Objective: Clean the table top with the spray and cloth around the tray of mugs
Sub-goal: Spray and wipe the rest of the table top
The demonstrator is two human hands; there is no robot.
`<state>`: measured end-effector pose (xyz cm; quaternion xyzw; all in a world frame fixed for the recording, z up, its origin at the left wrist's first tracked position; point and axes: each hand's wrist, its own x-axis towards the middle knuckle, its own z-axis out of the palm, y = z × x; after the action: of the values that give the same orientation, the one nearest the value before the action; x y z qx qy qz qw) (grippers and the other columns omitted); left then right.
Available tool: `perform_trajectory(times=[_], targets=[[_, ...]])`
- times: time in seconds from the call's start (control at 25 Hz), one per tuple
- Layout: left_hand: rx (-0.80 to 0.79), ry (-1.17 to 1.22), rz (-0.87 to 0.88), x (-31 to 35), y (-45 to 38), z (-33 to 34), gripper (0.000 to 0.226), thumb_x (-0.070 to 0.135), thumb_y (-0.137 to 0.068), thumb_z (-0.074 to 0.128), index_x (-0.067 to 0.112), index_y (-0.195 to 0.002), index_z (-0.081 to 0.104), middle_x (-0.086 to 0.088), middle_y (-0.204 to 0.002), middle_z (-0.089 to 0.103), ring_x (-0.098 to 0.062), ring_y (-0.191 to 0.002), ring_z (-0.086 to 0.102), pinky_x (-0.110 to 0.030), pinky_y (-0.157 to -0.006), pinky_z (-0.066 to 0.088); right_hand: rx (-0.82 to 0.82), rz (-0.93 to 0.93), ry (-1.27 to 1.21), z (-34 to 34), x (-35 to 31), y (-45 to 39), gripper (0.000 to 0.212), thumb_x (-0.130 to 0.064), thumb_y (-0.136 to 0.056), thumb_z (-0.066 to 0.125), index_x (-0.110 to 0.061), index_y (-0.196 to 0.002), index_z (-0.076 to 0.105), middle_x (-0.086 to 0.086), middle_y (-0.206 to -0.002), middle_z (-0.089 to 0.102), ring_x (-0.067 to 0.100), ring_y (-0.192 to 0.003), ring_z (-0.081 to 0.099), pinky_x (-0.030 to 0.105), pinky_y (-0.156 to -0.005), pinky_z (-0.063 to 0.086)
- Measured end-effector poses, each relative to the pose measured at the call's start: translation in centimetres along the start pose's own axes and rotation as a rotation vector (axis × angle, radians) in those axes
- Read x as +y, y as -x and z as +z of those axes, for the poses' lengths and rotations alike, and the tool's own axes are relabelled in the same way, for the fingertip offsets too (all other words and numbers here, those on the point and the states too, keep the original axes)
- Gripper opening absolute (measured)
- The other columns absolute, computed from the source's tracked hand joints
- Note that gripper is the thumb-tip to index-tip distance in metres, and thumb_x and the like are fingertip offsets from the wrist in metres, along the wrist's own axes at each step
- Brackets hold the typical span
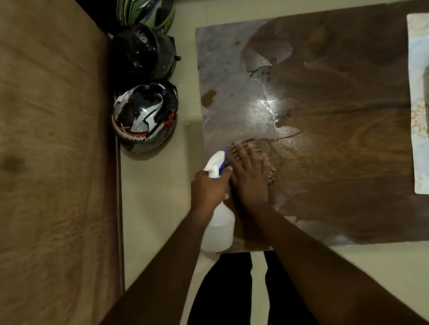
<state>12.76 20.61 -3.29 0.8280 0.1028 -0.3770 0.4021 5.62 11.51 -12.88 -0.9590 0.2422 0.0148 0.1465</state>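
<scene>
A dark wooden table top [343,135] fills the right half of the head view, with a wet, shiny film over its left part. My left hand [208,190] grips the neck of a white spray bottle [219,226] with a white and blue trigger head, held at the table's near left corner. My right hand [250,178] lies flat on a brown checked cloth [242,148], pressing it onto the table; the cloth is blurred and mostly hidden under the hand. At the right edge, only part of a pale patterned tray [422,101] shows; its mugs are out of view.
Three motorcycle helmets stand on the pale floor left of the table: a green one [148,9], a black one [140,54] and a black-and-white one with painted teeth [144,116]. A large wooden surface [46,158] fills the left side. My legs [230,298] are at the table's near edge.
</scene>
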Motion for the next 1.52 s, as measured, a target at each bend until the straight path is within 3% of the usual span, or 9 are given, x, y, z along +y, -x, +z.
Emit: perform_trajectory(times=[0.12, 0.32, 0.52, 0.72, 0.88, 1.0, 1.12, 1.32, 1.52], targets=[[-0.021, -0.034, 0.02, 1.1, -1.7, -1.0, 0.036, 0.045, -0.086, 0.067, 0.026, -0.117, 0.066, -0.004, -0.072, 0.071, -0.013, -0.043, 0.061, -0.024, -0.058, 0.051, -0.028, -0.401, 0.121, -1.3, 5.3, 1.7, 0.047, -0.039, -0.095, 0.045, -0.033, -0.142, 0.04, 0.001, -0.154, 0.029, 0.024, -0.143, 0.022, 0.053, -0.113, 0.018], [-0.02, -0.026, 0.094, 2.8, -3.7, -1.3, 0.029, 0.041, -0.085, 0.068, 0.028, -0.111, 0.064, -0.004, -0.077, 0.073, -0.01, -0.047, 0.062, -0.023, -0.061, 0.051, 0.115, 0.283, -0.072, -1.4, 1.8, -5.7, 0.046, -0.042, -0.096, 0.033, -0.032, -0.141, 0.04, 0.007, -0.153, 0.031, 0.03, -0.142, 0.021, 0.055, -0.112, 0.014], [0.075, -0.062, 0.098, 5.5, -5.9, -0.9, 0.044, 0.046, -0.081, 0.062, 0.018, -0.115, 0.065, -0.002, -0.086, 0.073, -0.015, -0.063, 0.067, -0.028, -0.07, 0.053, 0.045, -0.4, 0.074, -1.6, 6.4, -4.1, 0.042, -0.05, -0.095, 0.043, -0.042, -0.136, 0.045, -0.005, -0.149, 0.038, 0.021, -0.137, 0.034, 0.047, -0.105, 0.028], [0.021, -0.017, 0.125, 8.2, -8.1, -0.2, 0.037, 0.042, -0.088, 0.063, 0.028, -0.122, 0.062, 0.002, -0.073, 0.068, -0.016, -0.043, 0.059, -0.036, -0.065, 0.056, 0.113, 0.087, -0.026, -2.3, 3.7, -13.0, 0.046, -0.047, -0.097, 0.038, -0.031, -0.14, 0.043, 0.005, -0.15, 0.037, 0.029, -0.141, 0.024, 0.051, -0.113, 0.016], [0.042, -0.072, 0.213, 10.2, -10.3, -0.8, 0.038, 0.037, -0.087, 0.06, 0.034, -0.125, 0.063, 0.016, -0.084, 0.068, 0.002, -0.055, 0.061, -0.023, -0.071, 0.053, -0.001, -0.46, 0.058, -2.1, 5.1, -10.7, 0.046, -0.044, -0.098, 0.041, -0.029, -0.141, 0.042, 0.001, -0.152, 0.033, 0.024, -0.143, 0.02, 0.051, -0.114, 0.017], [-0.033, -0.038, 0.075, 11.5, -11.3, -1.1, 0.031, 0.037, -0.09, 0.063, 0.031, -0.12, 0.063, 0.0, -0.074, 0.071, -0.017, -0.041, 0.057, -0.039, -0.059, 0.056, 0.123, -0.142, 0.054, -3.8, 9.8, -14.4, 0.044, -0.039, -0.098, 0.041, -0.03, -0.141, 0.041, 0.002, -0.152, 0.033, 0.022, -0.144, 0.019, 0.049, -0.115, 0.015], [-0.005, -0.022, 0.058, 12.7, -12.7, -1.7, 0.026, 0.031, -0.093, 0.062, 0.015, -0.113, 0.067, -0.004, -0.067, 0.069, -0.016, -0.039, 0.055, -0.031, -0.05, 0.051, 0.234, 0.299, -0.093, -3.1, 4.2, -20.5, 0.043, -0.037, -0.098, 0.041, -0.027, -0.14, 0.043, 0.004, -0.151, 0.036, 0.027, -0.142, 0.023, 0.049, -0.114, 0.014], [-0.087, -0.085, 0.149, 15.2, -15.6, -3.2, 0.039, 0.031, -0.092, 0.064, 0.019, -0.129, 0.062, 0.001, -0.065, 0.066, -0.009, -0.036, 0.053, -0.021, -0.046, 0.046, 0.086, -0.338, 0.07, -2.3, 5.0, -17.0, 0.047, -0.04, -0.097, 0.035, -0.027, -0.143, 0.037, 0.004, -0.152, 0.034, 0.026, -0.142, 0.025, 0.05, -0.113, 0.02], [-0.121, -0.055, 0.257, 15.8, -19.8, -4.4, 0.048, 0.036, -0.081, 0.062, 0.032, -0.129, 0.061, 0.004, -0.082, 0.068, -0.008, -0.039, 0.055, -0.032, -0.058, 0.054, 0.261, 0.431, -0.05, -2.6, 1.8, -27.2, 0.045, -0.039, -0.096, 0.033, -0.024, -0.136, 0.048, 0.007, -0.145, 0.044, 0.031, -0.137, 0.033, 0.049, -0.111, 0.02]])
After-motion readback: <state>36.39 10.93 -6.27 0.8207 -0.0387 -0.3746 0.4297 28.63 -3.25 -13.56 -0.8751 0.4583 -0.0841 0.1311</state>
